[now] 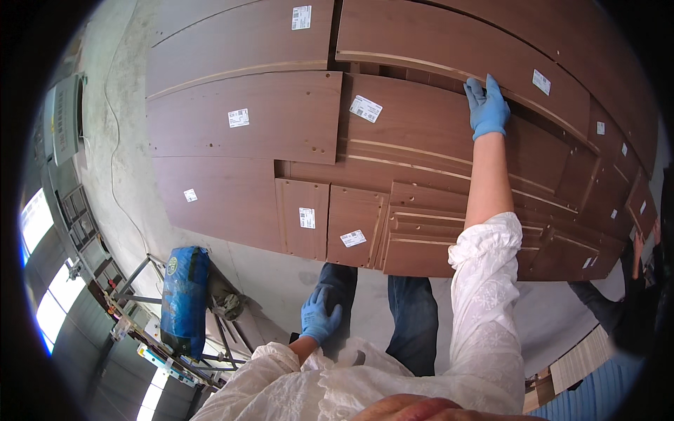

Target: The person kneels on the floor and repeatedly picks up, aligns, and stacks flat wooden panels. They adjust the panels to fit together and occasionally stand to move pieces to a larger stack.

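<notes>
Right hand (486,109), blue-gloved: fingers touching near edge of long brown board (449,38); whether gripping, cannot tell. Board just beyond fingertips: flat, smooth, pale-edged, white label (540,82). Left fingers (312,303) slack on thigh (342,286). Around right fingers, stacked brown panels (414,105), grooved, drilled. Far left, grey floor (130,126).

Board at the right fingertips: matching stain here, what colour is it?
Reddish brown; the board shows best in the head view.

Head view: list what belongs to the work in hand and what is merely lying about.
Apparently in the work:
- brown board, with the right hand at its near edge
- other brown boards, bearing white labels

Apparently just lying about:
- blue bundle
- thin cable
</notes>
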A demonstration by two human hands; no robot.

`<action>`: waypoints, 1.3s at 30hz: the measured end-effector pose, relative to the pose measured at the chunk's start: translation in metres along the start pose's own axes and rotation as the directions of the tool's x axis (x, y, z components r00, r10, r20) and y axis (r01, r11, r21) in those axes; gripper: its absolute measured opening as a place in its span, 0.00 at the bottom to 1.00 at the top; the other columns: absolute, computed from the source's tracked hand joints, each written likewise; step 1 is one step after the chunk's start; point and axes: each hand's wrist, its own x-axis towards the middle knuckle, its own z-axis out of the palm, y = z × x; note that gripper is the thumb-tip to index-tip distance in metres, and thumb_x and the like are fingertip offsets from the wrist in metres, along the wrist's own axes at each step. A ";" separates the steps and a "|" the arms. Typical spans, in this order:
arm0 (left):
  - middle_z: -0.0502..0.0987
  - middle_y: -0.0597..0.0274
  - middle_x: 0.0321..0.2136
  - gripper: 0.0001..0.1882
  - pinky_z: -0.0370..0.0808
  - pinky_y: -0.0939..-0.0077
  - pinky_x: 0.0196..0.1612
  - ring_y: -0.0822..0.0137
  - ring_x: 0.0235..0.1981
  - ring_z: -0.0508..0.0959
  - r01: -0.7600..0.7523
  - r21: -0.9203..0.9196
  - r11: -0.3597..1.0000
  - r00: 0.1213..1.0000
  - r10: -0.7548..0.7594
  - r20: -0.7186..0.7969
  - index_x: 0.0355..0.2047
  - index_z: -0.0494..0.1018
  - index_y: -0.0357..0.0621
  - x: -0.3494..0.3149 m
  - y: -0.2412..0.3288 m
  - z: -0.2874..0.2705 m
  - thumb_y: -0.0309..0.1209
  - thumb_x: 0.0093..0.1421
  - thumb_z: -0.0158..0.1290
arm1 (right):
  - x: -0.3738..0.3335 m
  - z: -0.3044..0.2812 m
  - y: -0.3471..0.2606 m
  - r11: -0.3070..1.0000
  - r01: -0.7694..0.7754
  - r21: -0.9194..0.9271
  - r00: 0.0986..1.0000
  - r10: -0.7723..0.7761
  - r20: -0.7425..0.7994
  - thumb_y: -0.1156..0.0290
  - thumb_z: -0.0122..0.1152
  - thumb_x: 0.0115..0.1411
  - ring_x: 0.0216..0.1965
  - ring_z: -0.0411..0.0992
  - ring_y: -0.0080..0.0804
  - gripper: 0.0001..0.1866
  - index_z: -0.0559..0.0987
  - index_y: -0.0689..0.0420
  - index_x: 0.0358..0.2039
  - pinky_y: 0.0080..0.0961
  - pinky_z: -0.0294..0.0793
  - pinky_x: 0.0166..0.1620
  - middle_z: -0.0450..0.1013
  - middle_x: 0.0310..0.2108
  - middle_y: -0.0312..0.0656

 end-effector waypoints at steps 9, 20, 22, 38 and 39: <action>0.71 0.40 0.62 0.38 0.66 0.48 0.65 0.40 0.62 0.71 0.012 0.001 1.000 1.000 -0.012 -0.002 0.65 0.68 0.42 0.000 -0.001 0.000 0.47 0.58 0.60 | -0.003 0.012 -0.024 0.985 -0.090 -0.151 0.996 0.088 -0.019 0.74 0.65 0.67 0.43 0.83 0.54 0.23 0.70 0.70 0.58 0.51 0.86 0.53 0.77 0.49 0.56; 0.72 0.40 0.62 0.37 0.68 0.49 0.64 0.40 0.60 0.73 -0.020 -0.017 1.000 0.999 0.020 -0.029 0.64 0.68 0.44 0.000 -0.001 0.003 0.45 0.57 0.61 | -0.023 0.020 -0.028 0.886 0.071 -0.458 0.993 -0.106 -0.052 0.74 0.60 0.69 0.37 0.85 0.53 0.19 0.72 0.73 0.54 0.38 0.91 0.39 0.79 0.46 0.58; 0.72 0.40 0.61 0.37 0.68 0.49 0.64 0.39 0.60 0.73 -0.001 0.001 1.000 1.000 0.001 -0.030 0.64 0.68 0.44 0.000 -0.002 0.005 0.44 0.56 0.61 | -0.024 0.024 -0.029 0.850 0.062 -0.523 0.990 -0.119 -0.077 0.71 0.60 0.69 0.33 0.85 0.50 0.19 0.75 0.77 0.51 0.33 0.91 0.37 0.81 0.41 0.60; 0.72 0.43 0.62 0.36 0.70 0.50 0.63 0.40 0.60 0.73 -0.051 -0.027 0.998 0.998 0.051 -0.030 0.64 0.68 0.44 0.000 -0.003 0.006 0.43 0.57 0.62 | -0.031 0.037 -0.062 0.447 0.114 -0.887 0.991 -0.109 0.073 0.66 0.60 0.69 0.31 0.85 0.39 0.15 0.78 0.68 0.46 0.28 0.85 0.33 0.85 0.38 0.50; 0.72 0.43 0.62 0.36 0.70 0.50 0.63 0.40 0.60 0.73 -0.050 -0.012 0.999 0.998 0.049 -0.040 0.64 0.69 0.44 0.000 -0.004 0.008 0.43 0.57 0.62 | -0.032 0.041 -0.071 0.376 0.127 -0.918 0.991 -0.082 0.103 0.65 0.59 0.70 0.30 0.85 0.38 0.15 0.79 0.67 0.44 0.26 0.83 0.34 0.85 0.40 0.49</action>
